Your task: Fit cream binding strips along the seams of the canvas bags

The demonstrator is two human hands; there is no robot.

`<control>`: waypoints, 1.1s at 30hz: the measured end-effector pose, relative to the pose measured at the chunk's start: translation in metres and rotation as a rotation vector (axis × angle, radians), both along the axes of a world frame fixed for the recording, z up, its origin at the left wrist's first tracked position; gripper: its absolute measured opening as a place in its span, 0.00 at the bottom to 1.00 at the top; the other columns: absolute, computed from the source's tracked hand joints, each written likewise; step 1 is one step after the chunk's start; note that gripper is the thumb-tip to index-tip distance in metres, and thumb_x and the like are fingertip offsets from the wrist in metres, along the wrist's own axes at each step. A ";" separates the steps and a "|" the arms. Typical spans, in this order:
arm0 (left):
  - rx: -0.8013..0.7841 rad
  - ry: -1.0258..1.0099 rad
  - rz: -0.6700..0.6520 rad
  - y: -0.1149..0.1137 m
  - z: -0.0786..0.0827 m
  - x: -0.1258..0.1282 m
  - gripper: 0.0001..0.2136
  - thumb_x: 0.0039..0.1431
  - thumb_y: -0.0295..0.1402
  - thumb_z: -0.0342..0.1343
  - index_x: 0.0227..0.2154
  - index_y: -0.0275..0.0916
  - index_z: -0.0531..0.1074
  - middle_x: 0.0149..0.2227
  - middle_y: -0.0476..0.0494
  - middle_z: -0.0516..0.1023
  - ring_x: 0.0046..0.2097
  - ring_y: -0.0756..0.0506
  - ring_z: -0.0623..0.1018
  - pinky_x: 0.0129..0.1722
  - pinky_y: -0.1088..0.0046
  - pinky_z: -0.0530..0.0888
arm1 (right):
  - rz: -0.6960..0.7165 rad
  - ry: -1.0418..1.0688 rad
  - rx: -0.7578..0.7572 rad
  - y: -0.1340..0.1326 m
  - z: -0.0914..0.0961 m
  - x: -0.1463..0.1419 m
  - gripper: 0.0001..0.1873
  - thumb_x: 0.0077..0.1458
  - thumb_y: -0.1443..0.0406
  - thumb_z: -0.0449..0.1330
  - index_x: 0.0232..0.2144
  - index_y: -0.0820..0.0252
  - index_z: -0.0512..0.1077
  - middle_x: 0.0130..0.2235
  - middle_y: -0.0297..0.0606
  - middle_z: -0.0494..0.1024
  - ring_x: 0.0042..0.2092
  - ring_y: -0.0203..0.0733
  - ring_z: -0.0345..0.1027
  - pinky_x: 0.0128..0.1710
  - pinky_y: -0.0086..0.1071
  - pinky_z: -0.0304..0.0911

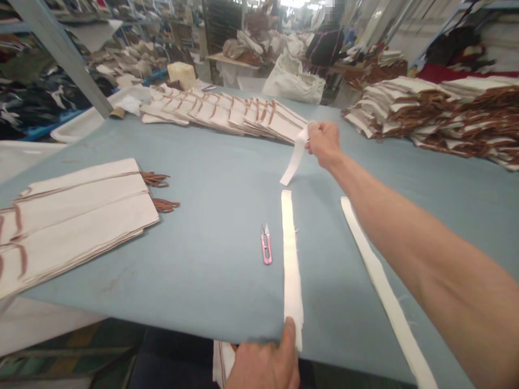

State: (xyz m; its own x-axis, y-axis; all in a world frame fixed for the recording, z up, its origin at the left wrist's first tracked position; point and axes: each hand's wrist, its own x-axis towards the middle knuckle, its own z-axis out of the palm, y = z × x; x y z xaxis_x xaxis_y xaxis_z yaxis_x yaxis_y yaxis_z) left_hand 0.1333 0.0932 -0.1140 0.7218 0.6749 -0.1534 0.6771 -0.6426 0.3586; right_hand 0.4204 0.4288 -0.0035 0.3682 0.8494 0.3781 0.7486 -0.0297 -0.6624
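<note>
At the table's front edge, my left hand is closed with its thumb pressed on the near end of a white fabric strip; its other fingers are curled and partly hidden. Beside that hand shows a bit of cream cloth with a brown line; whether it is held I cannot tell. My right hand reaches far forward, pinching a short white fabric strip that hangs down to the left. Pink thread snips lie left of the long strip. Another long white strip lies under my right forearm's side.
Flat cream cloth pieces with brown ties lie at the left. A fanned row of cream pieces spans the table's back. Cream-and-brown piles stand at the right. A blue-grey post rises at the back left. A person is beyond.
</note>
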 end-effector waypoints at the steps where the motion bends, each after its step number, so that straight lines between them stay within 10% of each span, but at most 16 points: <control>1: -0.015 -0.008 -0.008 0.002 0.006 0.000 0.26 0.62 0.26 0.54 0.63 0.38 0.67 0.26 0.40 0.84 0.25 0.37 0.84 0.27 0.67 0.78 | 0.026 0.093 -0.025 -0.008 0.008 -0.010 0.20 0.71 0.60 0.43 0.35 0.61 0.70 0.33 0.45 0.77 0.36 0.46 0.76 0.30 0.35 0.71; 9: -0.291 -0.305 0.226 0.004 0.029 -0.012 0.24 0.68 0.37 0.49 0.64 0.36 0.70 0.31 0.36 0.84 0.36 0.35 0.83 0.39 0.62 0.76 | 0.327 0.706 -0.176 -0.130 0.076 -0.117 0.12 0.69 0.65 0.55 0.31 0.61 0.72 0.32 0.39 0.82 0.27 0.33 0.78 0.19 0.19 0.67; 13: -0.540 -0.672 0.326 -0.001 0.033 -0.021 0.24 0.65 0.44 0.54 0.57 0.33 0.76 0.22 0.49 0.72 0.29 0.43 0.73 0.34 0.69 0.70 | 0.440 0.871 -0.244 -0.205 0.086 -0.157 0.11 0.67 0.65 0.57 0.31 0.61 0.74 0.36 0.42 0.85 0.32 0.37 0.81 0.23 0.21 0.71; 19: -0.849 -1.015 0.262 -0.020 0.061 -0.019 0.44 0.57 0.66 0.52 0.60 0.29 0.70 0.18 0.62 0.49 0.21 0.54 0.51 0.21 0.78 0.52 | 0.435 1.273 -0.303 -0.315 0.061 -0.189 0.11 0.58 0.56 0.67 0.30 0.57 0.77 0.34 0.39 0.85 0.39 0.42 0.83 0.31 0.27 0.77; 25: -1.107 -1.338 0.309 -0.042 0.078 -0.041 0.40 0.43 0.51 0.75 0.57 0.34 0.72 0.20 0.61 0.59 0.22 0.56 0.56 0.21 0.80 0.54 | 0.171 1.451 -0.161 -0.403 0.016 -0.187 0.13 0.48 0.54 0.75 0.35 0.50 0.81 0.35 0.34 0.86 0.36 0.40 0.83 0.30 0.28 0.77; 33: -1.102 -1.566 0.543 -0.054 0.077 -0.055 0.27 0.52 0.52 0.70 0.45 0.33 0.83 0.27 0.49 0.73 0.28 0.54 0.66 0.29 0.80 0.65 | 0.037 1.629 -0.246 -0.473 -0.035 -0.191 0.16 0.48 0.57 0.77 0.38 0.55 0.81 0.34 0.35 0.85 0.32 0.40 0.80 0.27 0.29 0.74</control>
